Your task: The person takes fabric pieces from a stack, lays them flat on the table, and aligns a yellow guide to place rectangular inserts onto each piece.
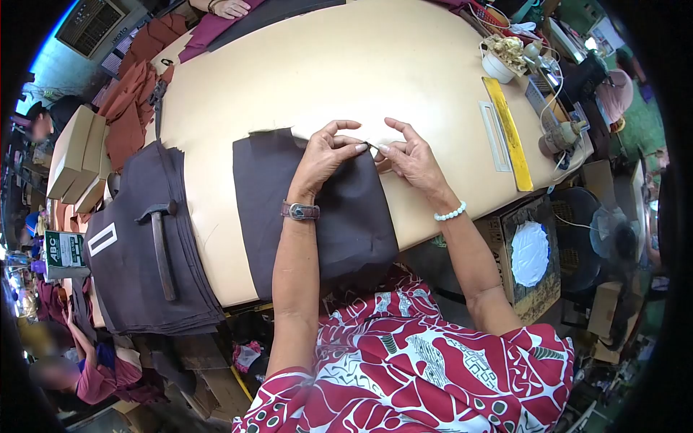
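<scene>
A dark cloth piece [289,202] lies on the cream table and hangs over its front edge. My left hand [328,155], with a watch at the wrist, pinches the cloth's upper right corner between thumb and finger. Close beside it, my right hand [413,162], with a pale bead bracelet, has thumb and finger pinched at the same corner, its index finger raised. A small dark tip shows between the two pinches; what it is cannot be made out.
At the left, a hammer [160,245] rests on a stack of dark cloth [130,216]. A yellow ruler [509,137] and a white pot [498,66] stand to the right. Another person's hand [231,9] is at the far edge. People sit beyond both sides.
</scene>
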The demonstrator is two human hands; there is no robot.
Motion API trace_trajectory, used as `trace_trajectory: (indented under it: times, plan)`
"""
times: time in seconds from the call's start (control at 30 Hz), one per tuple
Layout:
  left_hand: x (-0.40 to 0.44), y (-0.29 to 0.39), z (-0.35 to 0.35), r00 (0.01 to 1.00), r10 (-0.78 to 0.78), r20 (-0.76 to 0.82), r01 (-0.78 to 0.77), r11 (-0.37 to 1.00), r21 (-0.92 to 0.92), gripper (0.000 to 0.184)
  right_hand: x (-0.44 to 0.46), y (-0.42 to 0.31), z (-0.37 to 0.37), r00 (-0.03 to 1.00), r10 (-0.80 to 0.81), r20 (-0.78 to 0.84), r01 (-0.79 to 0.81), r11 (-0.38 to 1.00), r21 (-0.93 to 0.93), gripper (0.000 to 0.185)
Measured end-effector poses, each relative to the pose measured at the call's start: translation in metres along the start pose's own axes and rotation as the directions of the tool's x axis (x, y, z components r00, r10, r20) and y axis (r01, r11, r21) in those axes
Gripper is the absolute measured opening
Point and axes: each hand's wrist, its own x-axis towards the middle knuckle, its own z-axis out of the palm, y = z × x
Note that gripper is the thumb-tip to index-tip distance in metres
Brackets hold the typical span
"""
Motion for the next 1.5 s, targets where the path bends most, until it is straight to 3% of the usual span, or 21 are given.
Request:
trace_trajectory:
  times: [0.17, 0.27, 0.33, 0.4, 0.5, 0.57, 0.6, 0.63, 0.7, 0.77, 0.83, 0.93, 1.0, 1.1, 1.13, 1.2, 1.27, 1.3, 1.37, 1.47, 1.5]
  plan:
    - [0.001, -0.003, -0.001, 1.000, 0.010, -0.009, -0.010, 1.000, 0.021, 0.040, 0.004, 0.010, -0.008, 0.991, -0.062, -0.121, 0.073, 0.993, 0.089, 0.053]
    - [0.001, -0.003, -0.002, 1.000, 0.020, -0.012, -0.020, 1.000, 0.024, 0.039, 0.013, 0.013, -0.033, 0.879, -0.194, -0.435, 0.114, 0.973, -0.202, 0.052]
    - [0.002, -0.003, -0.001, 0.999, 0.041, -0.014, -0.040, 0.998, 0.049, 0.037, 0.018, 0.016, -0.057, 0.787, -0.359, -0.501, 0.012, 0.822, -0.569, 0.052]
    - [0.002, -0.004, -0.001, 0.997, 0.077, -0.021, -0.075, 0.993, 0.091, 0.036, 0.018, 0.011, -0.065, 0.717, -0.501, -0.484, -0.178, 0.540, -0.823, 0.052]
    - [0.007, -0.005, 0.003, 0.986, 0.158, -0.056, -0.148, 0.977, 0.154, 0.034, 0.010, -0.004, -0.040, 0.596, -0.784, -0.171, -0.056, 0.172, -0.984, 0.052]
    - [0.010, -0.004, 0.009, 0.961, 0.272, -0.047, -0.248, 0.927, 0.283, 0.032, -0.008, -0.006, 0.007, 0.813, -0.515, -0.270, 0.174, 0.659, -0.732, 0.062]
    - [0.009, -0.001, 0.013, 0.937, 0.344, -0.062, -0.301, 0.883, 0.359, 0.031, -0.019, -0.016, 0.034, 0.915, -0.298, -0.273, 0.129, 0.856, -0.501, 0.066]
    - [0.004, 0.007, 0.018, 0.907, 0.414, -0.072, -0.345, 0.831, 0.436, 0.030, -0.020, -0.005, 0.047, 0.911, -0.361, -0.199, 0.232, 0.847, -0.478, 0.066]
    - [-0.015, 0.022, 0.021, 0.819, 0.554, -0.151, -0.334, 0.674, 0.659, 0.032, -0.016, 0.000, 0.056, 0.920, -0.319, -0.228, 0.155, 0.830, -0.536, 0.065]
    - [-0.043, 0.026, 0.014, 0.669, 0.724, -0.167, -0.247, 0.428, 0.870, 0.034, -0.005, 0.007, 0.051, 0.900, -0.373, -0.228, 0.193, 0.808, -0.557, 0.064]
    - [-0.082, 0.018, -0.002, 0.646, 0.714, -0.272, -0.032, 0.381, 0.924, 0.040, 0.003, 0.002, 0.045, 0.928, -0.321, -0.190, 0.126, 0.748, -0.652, 0.065]
    - [-0.134, -0.027, -0.036, 0.575, 0.683, -0.450, 0.352, 0.290, 0.890, 0.042, 0.017, 0.010, 0.035, 0.903, -0.407, -0.140, 0.160, 0.618, -0.770, 0.067]
    - [-0.154, -0.043, -0.043, 0.590, 0.661, -0.463, 0.352, 0.306, 0.885, 0.036, 0.020, 0.013, 0.037, 0.871, -0.479, -0.104, 0.146, 0.455, -0.879, 0.069]
    - [-0.161, -0.050, -0.042, 0.586, 0.644, -0.492, 0.319, 0.376, 0.870, 0.022, 0.008, 0.002, 0.052, 0.716, -0.694, 0.069, 0.187, 0.095, -0.978, 0.068]
    - [-0.160, -0.048, -0.039, 0.597, 0.609, -0.522, 0.315, 0.421, 0.851, 0.021, -0.003, -0.005, 0.065, 0.796, -0.603, 0.047, 0.212, 0.206, -0.955, 0.065]
    - [-0.158, -0.047, -0.038, 0.607, 0.593, -0.528, 0.309, 0.436, 0.845, 0.014, -0.027, -0.010, 0.091, 0.821, -0.559, 0.116, 0.404, 0.424, -0.811, 0.057]
    - [-0.158, -0.041, -0.036, 0.646, 0.365, -0.670, 0.081, 0.840, 0.536, 0.009, -0.041, -0.007, 0.118, 0.944, -0.306, 0.125, 0.329, 0.825, -0.460, 0.051]
    - [-0.158, -0.039, -0.033, 0.687, 0.228, -0.690, -0.018, 0.955, 0.297, 0.007, -0.042, 0.004, 0.129, 0.968, -0.221, 0.121, 0.249, 0.910, -0.332, 0.052]
    - [-0.161, -0.037, -0.028, 0.767, 0.158, -0.622, -0.172, 0.984, 0.039, 0.024, -0.048, -0.006, 0.145, 0.992, -0.089, 0.090, 0.114, 0.932, -0.343, 0.054]
    - [-0.156, -0.035, -0.013, 0.809, 0.097, -0.580, -0.301, 0.915, -0.268, 0.054, -0.044, -0.006, 0.154, 0.986, -0.167, 0.010, 0.153, 0.877, -0.456, 0.049]
    - [-0.157, -0.035, -0.011, 0.816, 0.088, -0.572, -0.272, 0.931, -0.243, 0.056, -0.041, -0.001, 0.155, 0.983, -0.185, 0.006, 0.169, 0.883, -0.439, 0.045]
